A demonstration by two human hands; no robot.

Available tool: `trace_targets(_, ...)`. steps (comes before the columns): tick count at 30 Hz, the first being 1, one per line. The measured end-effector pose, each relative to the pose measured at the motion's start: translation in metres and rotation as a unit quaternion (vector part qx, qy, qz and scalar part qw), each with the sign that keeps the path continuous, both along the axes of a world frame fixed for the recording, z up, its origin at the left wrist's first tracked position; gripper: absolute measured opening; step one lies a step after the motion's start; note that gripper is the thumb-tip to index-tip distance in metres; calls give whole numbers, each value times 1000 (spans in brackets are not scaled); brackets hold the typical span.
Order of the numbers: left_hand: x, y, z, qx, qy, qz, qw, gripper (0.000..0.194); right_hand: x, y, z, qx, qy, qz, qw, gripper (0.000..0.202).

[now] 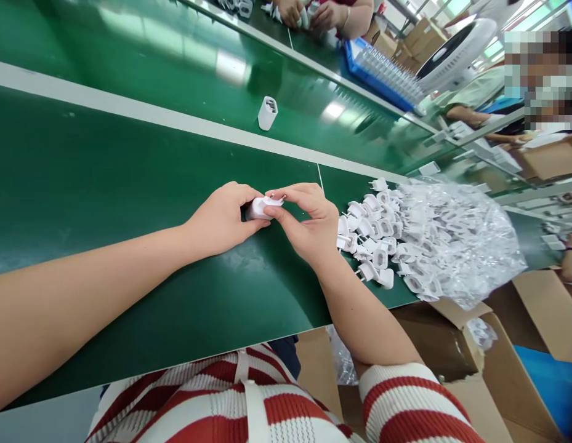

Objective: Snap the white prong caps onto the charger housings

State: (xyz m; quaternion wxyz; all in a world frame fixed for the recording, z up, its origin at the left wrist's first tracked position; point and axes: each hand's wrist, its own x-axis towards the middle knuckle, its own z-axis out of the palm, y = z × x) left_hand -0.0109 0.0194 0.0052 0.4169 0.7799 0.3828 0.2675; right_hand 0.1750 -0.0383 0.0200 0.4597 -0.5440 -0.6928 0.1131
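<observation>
While the left hand (228,215) curled around a rounded white plastic adapter (257,210) over the glossy green tabletop (184,301), the right hand (308,221) pinched its metal-pinned end (273,202), partly hidden by the fingers (302,194).

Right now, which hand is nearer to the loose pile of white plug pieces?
The person's right. The right hand is close beside the pile; the left hand is farther off, on the right hand's other side.

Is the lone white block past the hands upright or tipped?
Upright: the white block stands on the green surface, its dark-patched end facing up.
</observation>
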Motion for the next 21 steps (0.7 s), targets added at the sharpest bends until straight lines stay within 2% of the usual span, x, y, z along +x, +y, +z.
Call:
trace_targets(5, 1, -1, 1, -21, 2, 16, 1000, 28, -2, -2, 8, -55, -40, -24, 997, 9)
trace_targets(11, 2, -2, 1, -11, 3, 24, 1000, 27, 0, 0, 10, -51, -100, -33, 993, 7)
trace_targets(21, 3, -4, 1, 0, 13, 42, 999, 31, -9, -7, -1, -19, -141, -102, 985, 7)
